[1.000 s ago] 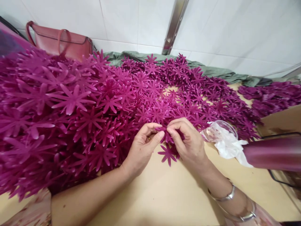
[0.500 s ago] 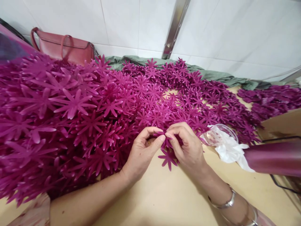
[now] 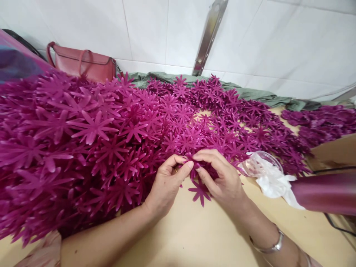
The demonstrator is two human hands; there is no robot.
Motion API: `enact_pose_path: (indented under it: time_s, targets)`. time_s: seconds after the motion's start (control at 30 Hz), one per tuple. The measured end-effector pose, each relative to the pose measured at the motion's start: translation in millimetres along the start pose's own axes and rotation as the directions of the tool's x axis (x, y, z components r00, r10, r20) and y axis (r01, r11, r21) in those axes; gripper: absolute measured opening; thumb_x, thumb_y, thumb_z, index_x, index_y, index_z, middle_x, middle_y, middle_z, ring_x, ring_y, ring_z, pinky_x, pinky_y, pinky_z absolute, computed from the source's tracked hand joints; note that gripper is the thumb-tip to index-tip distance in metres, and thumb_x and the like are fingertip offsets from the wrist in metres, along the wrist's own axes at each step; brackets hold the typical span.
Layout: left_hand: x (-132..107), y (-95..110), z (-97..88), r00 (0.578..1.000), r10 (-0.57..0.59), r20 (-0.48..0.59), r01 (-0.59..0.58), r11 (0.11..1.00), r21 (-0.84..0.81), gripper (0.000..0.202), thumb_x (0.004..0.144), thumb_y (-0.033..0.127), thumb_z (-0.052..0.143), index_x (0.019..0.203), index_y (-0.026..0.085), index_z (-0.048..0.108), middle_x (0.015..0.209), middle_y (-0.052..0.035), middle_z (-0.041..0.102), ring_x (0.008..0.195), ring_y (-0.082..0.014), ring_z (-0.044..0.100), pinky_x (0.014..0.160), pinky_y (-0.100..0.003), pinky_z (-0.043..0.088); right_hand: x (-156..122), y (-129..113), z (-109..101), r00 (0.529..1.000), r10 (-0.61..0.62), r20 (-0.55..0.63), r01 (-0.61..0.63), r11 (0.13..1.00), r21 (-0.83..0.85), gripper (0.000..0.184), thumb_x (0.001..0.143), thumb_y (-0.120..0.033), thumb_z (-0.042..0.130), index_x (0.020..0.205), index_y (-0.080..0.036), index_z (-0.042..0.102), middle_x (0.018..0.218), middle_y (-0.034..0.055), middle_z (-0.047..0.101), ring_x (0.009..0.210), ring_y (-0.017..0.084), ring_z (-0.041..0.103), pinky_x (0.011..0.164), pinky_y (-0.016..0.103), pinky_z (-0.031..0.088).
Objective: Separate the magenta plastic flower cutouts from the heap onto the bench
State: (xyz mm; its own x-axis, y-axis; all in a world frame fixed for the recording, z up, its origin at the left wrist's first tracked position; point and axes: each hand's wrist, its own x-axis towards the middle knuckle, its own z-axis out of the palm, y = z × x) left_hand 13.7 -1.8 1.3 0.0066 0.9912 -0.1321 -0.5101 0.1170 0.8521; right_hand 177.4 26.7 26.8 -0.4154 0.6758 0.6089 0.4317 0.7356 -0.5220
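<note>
A small purple flower piece [image 3: 196, 165] sat between the fingertips of both hands, above the worktop [image 3: 189, 237]; left hand [image 3: 168, 183] and right hand [image 3: 224, 180] each pinched it between thumb and finger. It looked light, thin and flexible, probably best held near its centre, since the slim petals might crease. A matching pile [image 3: 93, 128] spread behind. No brand, label or writing could be read.

Workshop — heaped magenta flower pieces [image 3: 92, 127], worktable [image 3: 183, 233], tiled wall [image 3: 147, 29]
</note>
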Motion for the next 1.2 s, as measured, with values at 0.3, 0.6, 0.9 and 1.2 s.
enact_pose_path:
  time_s: [0.3, 0.6, 0.9, 1.2]
  targets:
    - [-0.1, -0.8, -1.5, 1.000, -0.015, 0.020, 0.015, 1.000, -0.026, 0.031, 0.082, 0.042, 0.085, 0.084, 0.019, 0.064, 0.085, 0.0032, 0.060, 0.075, -0.0099, 0.049, 0.071, -0.023, 0.043, -0.4, 4.5, 1.4, 0.933, 0.335, -0.133, -0.287, 0.914, 0.287, 0.006, 0.101, -0.022, 0.065, 0.100, -0.026, 0.069, 0.100, 0.0011, 0.071, 0.095, 0.016, 0.067, 0.088, 0.029, 0.053]
    - [2.2, -1.7, -2.2, 0.999, -0.049, 0.020, 0.049, 0.998, -0.025, 0.031, 0.084, 0.044, 0.085, 0.084, 0.018, 0.066, 0.078, 0.0031, 0.061, 0.072, -0.0091, 0.050, 0.073, -0.023, 0.043, -0.8, 22.7, -7.3, 0.757, 0.578, -0.306, -0.419, 0.788, 0.450, 0.018, 0.102, -0.041, 0.064, 0.097, -0.024, 0.059, 0.086, 0.0001, 0.065, 0.081, 0.018, 0.063, 0.079, 0.032, 0.052]
    - [1.4, -0.3, -0.8, 1.000, -0.011, 0.027, 0.012, 0.999, -0.039, 0.024, 0.087, 0.038, 0.083, 0.088, 0.019, 0.067, 0.084, 0.0016, 0.065, 0.078, -0.0103, 0.057, 0.076, -0.024, 0.046, 7.2, 16.0, -23.4, 0.860, 0.190, -0.475, -0.295, 0.943, -0.157, 0.022, 0.101, -0.024, 0.061, 0.122, -0.025, 0.066, 0.129, 0.0121, 0.065, 0.128, 0.030, 0.059, 0.115, 0.056, 0.042]
    - [1.4, 2.0, 1.0, 0.997, 0.052, 0.054, -0.054, 0.998, 0.042, 0.022, 0.087, 0.037, 0.081, 0.087, 0.019, 0.069, 0.081, 0.0027, 0.064, 0.077, -0.0107, 0.056, 0.076, -0.023, 0.045, 4.1, 1.9, -9.8, 0.997, 0.022, -0.072, -0.033, 0.987, -0.158, 0.010, 0.094, -0.023, 0.075, 0.101, -0.029, 0.072, 0.123, 0.0075, 0.071, 0.130, 0.031, 0.051, 0.111, 0.058, 0.043]
